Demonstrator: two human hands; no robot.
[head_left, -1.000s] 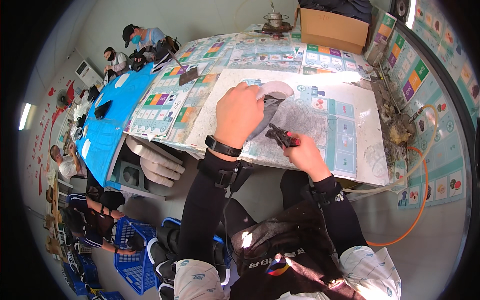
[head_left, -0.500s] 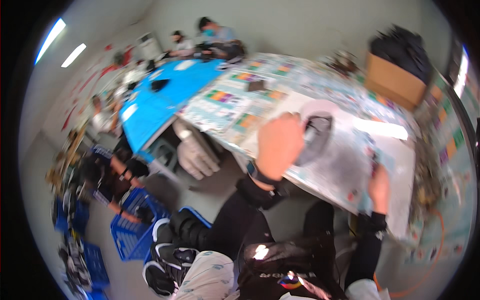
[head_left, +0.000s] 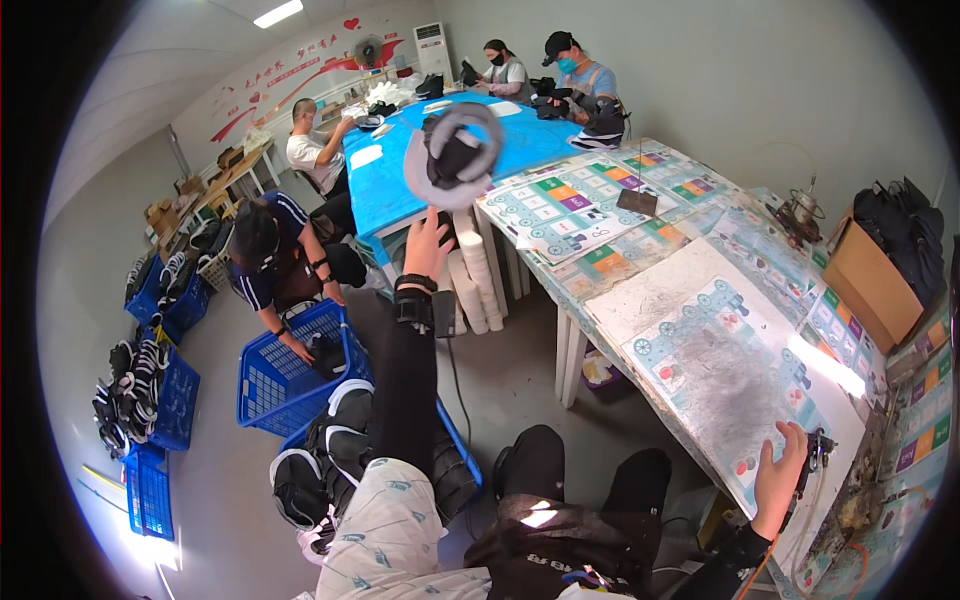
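Note:
My left hand (head_left: 428,247) is stretched forward at the near corner of the blue table, its fingers apart and pointing up. Just above the fingertips, a grey-and-black shoe (head_left: 455,160) is in the air, smeared by motion; contact with the fingers cannot be made out. At the right, my right hand (head_left: 782,475) is beside the worktable's near edge. Its thumb and forefinger are apart, while the outer fingers, partly hidden, are around a small metal spray gun (head_left: 820,448). Between them lies a pale printed board (head_left: 650,345) with a dark grey smudge.
Co-workers sit around the blue table (head_left: 375,205). Another person bends over a blue crate (head_left: 270,385) at my left. Black-and-white shoes (head_left: 345,440) fill a crate by my leg. A cardboard box (head_left: 875,285) with black material stands on the worktable's far right.
My left hand has swung left, away from the board, and the shoe has gone from the board into the air. My right hand has moved nearer and slightly right. My view has turned left.

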